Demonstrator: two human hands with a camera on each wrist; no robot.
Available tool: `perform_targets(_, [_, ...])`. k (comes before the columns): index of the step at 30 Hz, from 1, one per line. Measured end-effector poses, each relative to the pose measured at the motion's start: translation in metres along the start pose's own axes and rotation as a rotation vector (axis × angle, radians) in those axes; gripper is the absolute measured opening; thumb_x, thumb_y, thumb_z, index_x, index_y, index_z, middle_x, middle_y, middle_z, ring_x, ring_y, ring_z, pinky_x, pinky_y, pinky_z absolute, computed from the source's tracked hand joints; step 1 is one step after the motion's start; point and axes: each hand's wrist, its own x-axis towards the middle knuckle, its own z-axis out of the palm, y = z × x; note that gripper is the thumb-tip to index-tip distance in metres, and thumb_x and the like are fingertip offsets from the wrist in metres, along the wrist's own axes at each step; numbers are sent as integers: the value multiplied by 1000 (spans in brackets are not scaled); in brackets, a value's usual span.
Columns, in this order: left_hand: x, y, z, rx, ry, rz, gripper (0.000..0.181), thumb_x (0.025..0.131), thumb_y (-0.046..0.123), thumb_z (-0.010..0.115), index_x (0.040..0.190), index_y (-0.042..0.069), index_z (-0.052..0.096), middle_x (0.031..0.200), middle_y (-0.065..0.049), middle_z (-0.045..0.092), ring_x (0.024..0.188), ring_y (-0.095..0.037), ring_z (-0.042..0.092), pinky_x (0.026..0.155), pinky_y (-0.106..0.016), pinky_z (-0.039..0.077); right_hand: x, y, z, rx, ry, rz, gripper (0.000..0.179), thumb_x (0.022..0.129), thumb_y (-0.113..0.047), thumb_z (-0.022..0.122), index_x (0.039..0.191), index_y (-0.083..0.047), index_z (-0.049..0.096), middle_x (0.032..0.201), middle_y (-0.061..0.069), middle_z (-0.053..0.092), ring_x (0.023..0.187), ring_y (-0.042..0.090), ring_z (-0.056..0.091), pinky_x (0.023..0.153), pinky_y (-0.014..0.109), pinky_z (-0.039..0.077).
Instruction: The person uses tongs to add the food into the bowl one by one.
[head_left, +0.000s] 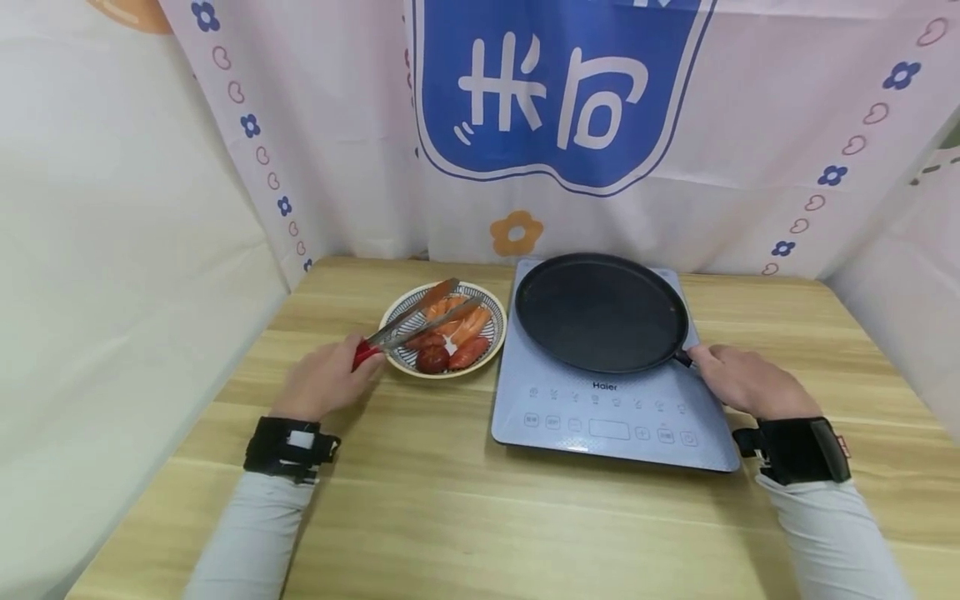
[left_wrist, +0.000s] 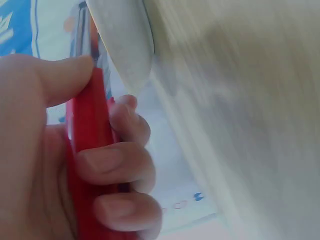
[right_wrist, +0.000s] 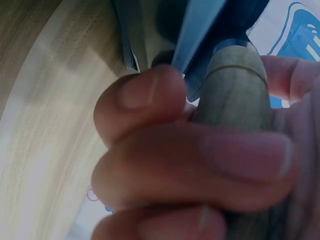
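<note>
- The left hand (head_left: pixel 326 379) is curled round the red grip of the tongs (head_left: pixel 416 321), thumb on top; the tong arms lie slightly apart over the sausages (head_left: pixel 450 337) and clamp none that I can make out.
- The right hand (head_left: pixel 742 379) is wrapped round the pan handle (right_wrist: pixel 235 90), near the tabletop's right edge.
- The sausages sit in the patterned bowl (head_left: pixel 491 346), just beside the cooker (head_left: pixel 607 417), toward the back edge.
- Risk: smooth, rounded sausages could slip from a shallow pinch and roll across the tabletop.
- Risk: a tug on the handle could slide the pan (head_left: pixel 600 312) off the cooker's centre.
</note>
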Motion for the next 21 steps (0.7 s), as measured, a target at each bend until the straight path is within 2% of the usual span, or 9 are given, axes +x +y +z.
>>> perform_targets(6, [-14, 7, -15, 71, 89, -19, 34, 110, 40, 53, 103, 7, 55, 71, -8, 51, 60, -25, 51, 51, -35, 34, 1, 0, 3, -8, 26, -10, 84, 109, -50, 7, 153, 14, 39, 150, 40, 49, 131, 56, 54, 99, 69, 47])
perform_targets(10, [-26, 16, -25, 128, 164, -35, 33, 108, 36, 55, 101, 4, 55, 68, -8, 49, 56, -27, 50, 47, -37, 33, 1, 0, 2, -15, 36, -8, 84, 109, -49, 7, 152, 14, 41, 148, 40, 50, 128, 55, 55, 99, 69, 47])
perform_targets(18, [-47, 38, -37, 180, 198, -152, 37, 107, 35, 56, 91, 3, 54, 65, -10, 51, 54, -29, 50, 45, -38, 34, 1, 0, 3, -16, 34, 3, 84, 108, -50, 8, 151, 15, 42, 144, 39, 53, 120, 50, 59, 94, 66, 50])
perform_targets(21, [-52, 48, -37, 195, 207, -168, 37, 107, 34, 57, 89, 2, 54, 63, -10, 50, 52, -29, 49, 44, -38, 33, 1, 0, 3, -23, 36, 2, 85, 108, -51, 8, 151, 14, 41, 145, 40, 52, 122, 53, 59, 94, 66, 50])
